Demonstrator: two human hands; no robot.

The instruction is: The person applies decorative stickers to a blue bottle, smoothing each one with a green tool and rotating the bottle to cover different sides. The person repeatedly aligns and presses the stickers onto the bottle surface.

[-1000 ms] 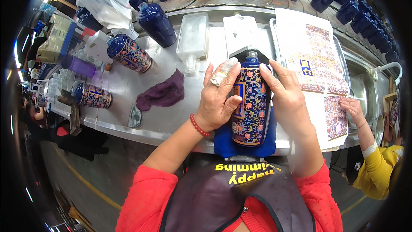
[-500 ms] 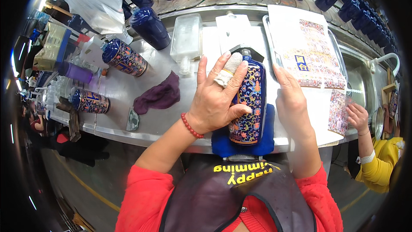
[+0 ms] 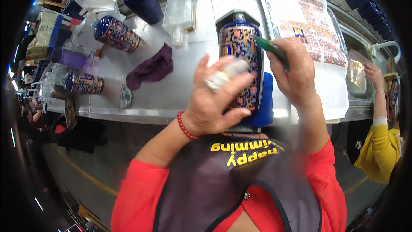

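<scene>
A dark blue bottle (image 3: 240, 32) with a colourful floral pattern lies on its back in front of me, its neck pointing away. A blue pad (image 3: 267, 99) is under its near end. My left hand (image 3: 219, 92) rests over the bottle's left side with fingers spread, partly smeared by motion. A whitish wrap (image 3: 225, 75) covers one of its fingers. My right hand (image 3: 296, 66) grips a dark green, flat, scraper-like tool (image 3: 273, 50), its tip near the bottle's upper right edge. The bottle's lower left part is hidden by my left hand.
A purple cloth (image 3: 151, 68) and two patterned bottles (image 3: 116, 33) are to the left, near a clear container (image 3: 179, 10). Printed transfer sheets (image 3: 315, 30) lie at right, beside a sink (image 3: 359, 73). A co-worker's hand (image 3: 374, 76) reaches in there.
My right hand has come up to the bottle, with the green tool now visible in it. My left hand's fingers have shifted over the bottle. The co-worker's hand has moved toward the sink.
</scene>
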